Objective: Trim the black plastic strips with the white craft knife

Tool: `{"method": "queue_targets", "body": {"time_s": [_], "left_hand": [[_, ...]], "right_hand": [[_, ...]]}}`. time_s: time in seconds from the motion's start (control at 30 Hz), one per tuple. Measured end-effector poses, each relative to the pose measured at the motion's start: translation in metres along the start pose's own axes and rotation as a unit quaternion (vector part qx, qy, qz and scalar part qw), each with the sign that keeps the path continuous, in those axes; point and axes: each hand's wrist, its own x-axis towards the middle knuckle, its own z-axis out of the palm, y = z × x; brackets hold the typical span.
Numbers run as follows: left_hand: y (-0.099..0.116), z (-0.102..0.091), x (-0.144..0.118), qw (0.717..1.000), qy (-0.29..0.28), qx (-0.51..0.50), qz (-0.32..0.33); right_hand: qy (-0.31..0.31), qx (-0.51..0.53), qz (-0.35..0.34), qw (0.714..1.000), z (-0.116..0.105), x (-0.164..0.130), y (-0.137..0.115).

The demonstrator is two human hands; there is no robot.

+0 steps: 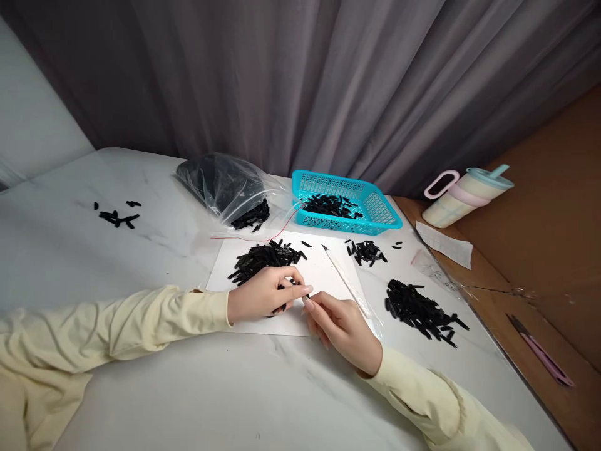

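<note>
My left hand [268, 289] is closed round a few small black slivers, with thumb and fingers pressed together above a white sheet [291, 327]. My right hand [345, 331] pinches at the end of a thin black sliver [307, 296], its fingertips close to those of my left hand. Behind the left hand, a heap of black slivers [263, 258] lies on the sheet. A slim white pointed tool [345, 275] with a dark tip rests slantwise on the sheet, beyond my right hand.
A turquoise basket [350, 223] holds more slivers, beside a clear plastic bag [225, 181] with dark contents. Other piles lie right [420, 313], back right [367, 252] and far left [117, 217]. A tumbler [462, 197] and a pink-handled cutter [539, 351] are at the right.
</note>
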Motion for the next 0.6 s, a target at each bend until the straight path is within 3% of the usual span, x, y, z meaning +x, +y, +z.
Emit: {"method": "queue_targets", "body": {"time_s": [0.13,0.23,0.4,0.6], "left_hand": [[-0.005,-0.001,0.003,0.999,0.013,-0.051,0.003],[-0.007,-0.006,0.007,0.989,0.022,-0.148,-0.006],[-0.001,-0.018,0.014,0.914,-0.008,-0.391,-0.107],[0.005,-0.025,0.015,0.869,-0.010,-0.474,-0.141]], "right_hand": [[-0.006,0.025,0.014,1.000,-0.001,0.000,0.001],[-0.006,0.045,0.025,0.999,-0.003,0.000,0.001],[-0.006,0.070,0.039,0.997,-0.004,0.000,0.002],[0.005,0.082,0.035,0.996,-0.004,0.000,0.004]]}}
